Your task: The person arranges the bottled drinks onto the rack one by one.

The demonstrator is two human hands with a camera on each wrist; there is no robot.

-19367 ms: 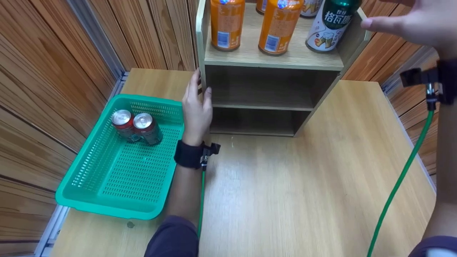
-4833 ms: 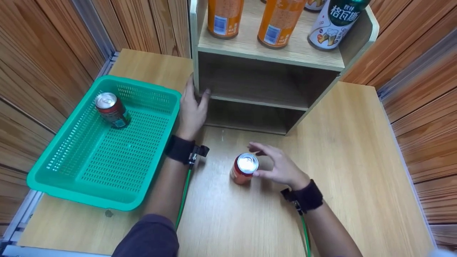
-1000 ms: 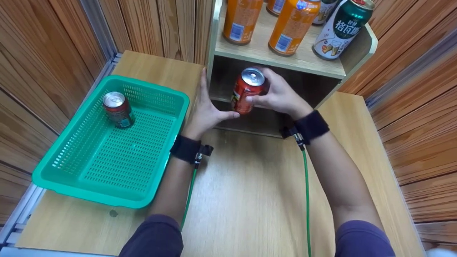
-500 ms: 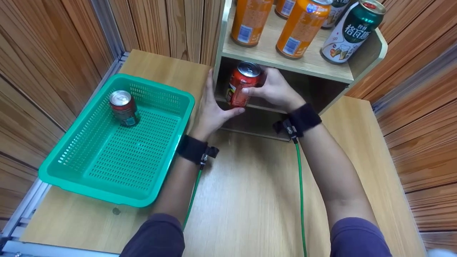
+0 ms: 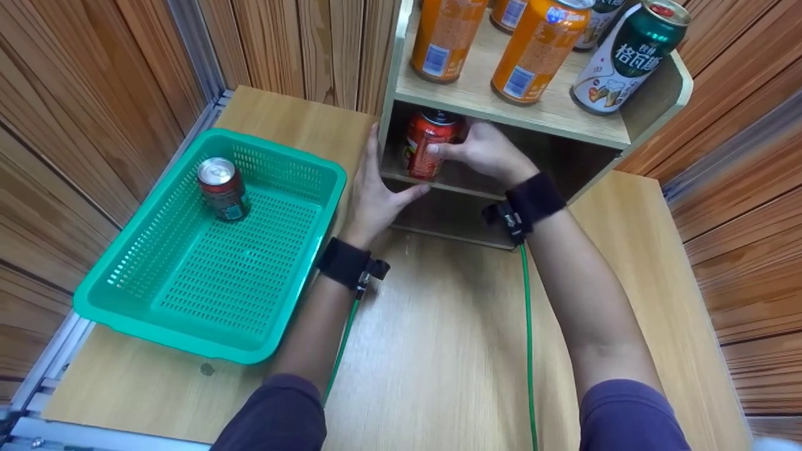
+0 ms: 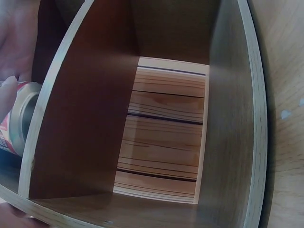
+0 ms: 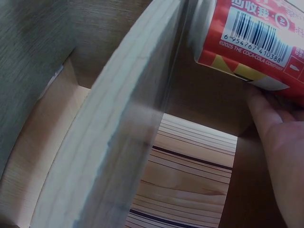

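In the green basket (image 5: 125,294) at the left stands 1 red can (image 5: 222,188). Right of it, the left hand (image 5: 374,199) lies flat on the wooden shelf's (image 5: 545,116) left wall, fingers straight. The right hand (image 5: 485,153) has its fingers curled round a second red can (image 5: 426,145), upright, in the middle compartment's left end, just left of that palm.

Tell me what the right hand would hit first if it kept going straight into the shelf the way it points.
Probably nothing soon: the right hand, gripping the red can, points into the wooden shelf's middle compartment, whose back looks open to the slatted wall.
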